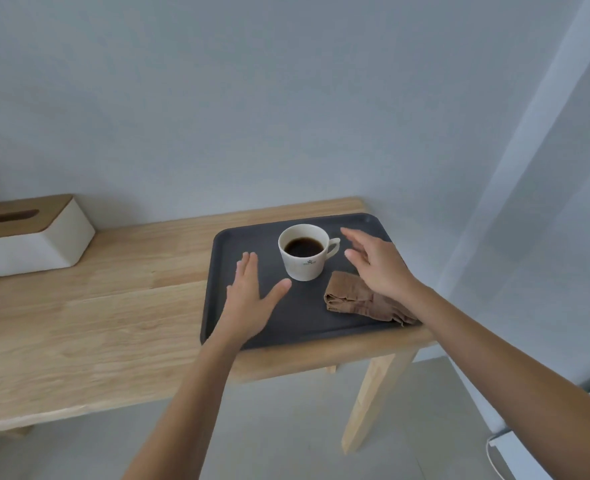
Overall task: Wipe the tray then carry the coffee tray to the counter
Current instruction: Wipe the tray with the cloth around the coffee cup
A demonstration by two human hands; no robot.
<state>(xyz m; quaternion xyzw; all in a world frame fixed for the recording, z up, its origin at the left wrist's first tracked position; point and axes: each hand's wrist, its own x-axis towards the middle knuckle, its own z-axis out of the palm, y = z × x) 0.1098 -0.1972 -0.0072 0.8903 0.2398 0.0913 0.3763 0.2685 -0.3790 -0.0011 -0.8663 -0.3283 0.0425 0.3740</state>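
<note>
We are looking at one dark grey tray (304, 327) lying at the bench's (96, 306) right end, carrying one white coffee cup (304, 252) and one folded brown cloth (352, 299). We are spreading our left hand (250, 299) and right hand (378, 268) wide, empty, on either side of the cup.

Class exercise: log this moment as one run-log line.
stage: pre-wipe | left hand: open above tray | right hand: open beside cup | cloth: on tray, unheld | tray: on table

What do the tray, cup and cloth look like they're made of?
Tray: probably plastic, dark grey and matte, with a moulded raised rim. Cup: looks like glazed ceramic, smooth off-white with a slight sheen. Cloth: soft brown woven fabric, folded and creased.
</note>
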